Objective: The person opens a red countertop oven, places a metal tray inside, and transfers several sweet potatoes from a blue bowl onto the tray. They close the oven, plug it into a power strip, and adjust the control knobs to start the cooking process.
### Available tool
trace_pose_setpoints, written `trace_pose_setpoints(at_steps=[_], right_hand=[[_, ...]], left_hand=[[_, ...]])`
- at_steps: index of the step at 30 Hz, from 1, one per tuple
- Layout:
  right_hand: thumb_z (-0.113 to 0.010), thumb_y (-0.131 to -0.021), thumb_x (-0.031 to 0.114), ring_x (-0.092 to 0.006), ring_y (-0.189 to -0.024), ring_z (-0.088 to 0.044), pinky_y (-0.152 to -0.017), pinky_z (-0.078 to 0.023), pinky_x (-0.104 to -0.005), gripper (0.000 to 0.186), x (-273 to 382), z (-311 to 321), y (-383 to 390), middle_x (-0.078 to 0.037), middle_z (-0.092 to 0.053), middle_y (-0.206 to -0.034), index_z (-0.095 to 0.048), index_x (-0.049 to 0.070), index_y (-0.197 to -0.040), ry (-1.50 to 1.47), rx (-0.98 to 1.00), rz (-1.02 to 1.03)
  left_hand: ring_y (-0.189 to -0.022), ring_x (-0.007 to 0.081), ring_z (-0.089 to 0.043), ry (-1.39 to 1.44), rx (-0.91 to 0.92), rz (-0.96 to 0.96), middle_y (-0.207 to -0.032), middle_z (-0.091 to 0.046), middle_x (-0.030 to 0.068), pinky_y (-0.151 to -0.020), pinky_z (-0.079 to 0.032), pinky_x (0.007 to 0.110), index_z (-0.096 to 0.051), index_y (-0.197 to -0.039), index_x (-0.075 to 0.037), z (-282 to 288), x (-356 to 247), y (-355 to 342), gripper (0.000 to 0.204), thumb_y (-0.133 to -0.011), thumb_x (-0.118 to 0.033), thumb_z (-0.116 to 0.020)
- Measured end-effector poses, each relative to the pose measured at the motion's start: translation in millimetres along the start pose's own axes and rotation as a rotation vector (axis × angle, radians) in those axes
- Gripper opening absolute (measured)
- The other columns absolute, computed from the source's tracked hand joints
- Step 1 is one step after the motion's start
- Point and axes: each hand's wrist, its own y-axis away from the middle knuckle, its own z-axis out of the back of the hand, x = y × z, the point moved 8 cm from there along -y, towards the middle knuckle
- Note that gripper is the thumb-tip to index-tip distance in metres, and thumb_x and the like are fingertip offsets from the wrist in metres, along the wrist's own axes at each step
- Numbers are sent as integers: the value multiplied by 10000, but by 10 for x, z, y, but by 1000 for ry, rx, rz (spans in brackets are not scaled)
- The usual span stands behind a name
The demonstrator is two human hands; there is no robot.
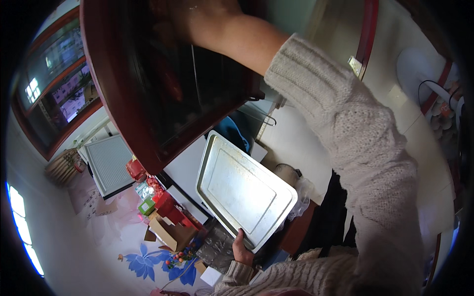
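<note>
One metal tray (240, 190), corner in left grip (242, 254)

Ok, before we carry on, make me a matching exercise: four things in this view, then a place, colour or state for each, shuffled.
1. Tray
2. Left hand
3. Right hand
4. Cardboard box

A. Raised at the picture's top edge
B. Brown and open
C. Silver and rectangular
D. Holding the tray's lower end

Pairs: 1-C, 2-D, 3-A, 4-B
</note>
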Motion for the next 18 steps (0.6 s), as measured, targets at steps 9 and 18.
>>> trace_pose_setpoints(at_steps=[9, 18], right_hand=[[-588, -931, 180, -304, -893, -702, -831, -575, -355, 209, 355, -445, 287, -138, -729, -1043, -755, 67, -985, -114, 5, 222], [-555, -937, 65, -383, -1045, -685, -893, -573, -431, 439, 569, -876, 818, -260, -676, -1159, -512, -28, -1364, -478, 199, 14]], left_hand=[[-1158, 306, -635, -29, -22, -28, -1293, -651, 124, -1021, -494, 493, -555, -1360, -27, -12, -22, 13, 453, -1020, -325, -590], [-1172, 289, -626, -8, 4, -66, -1287, -653, 113, -1025, -493, 483, -557, -1351, -25, -14, -30, -6, 433, -1017, -298, -593]])
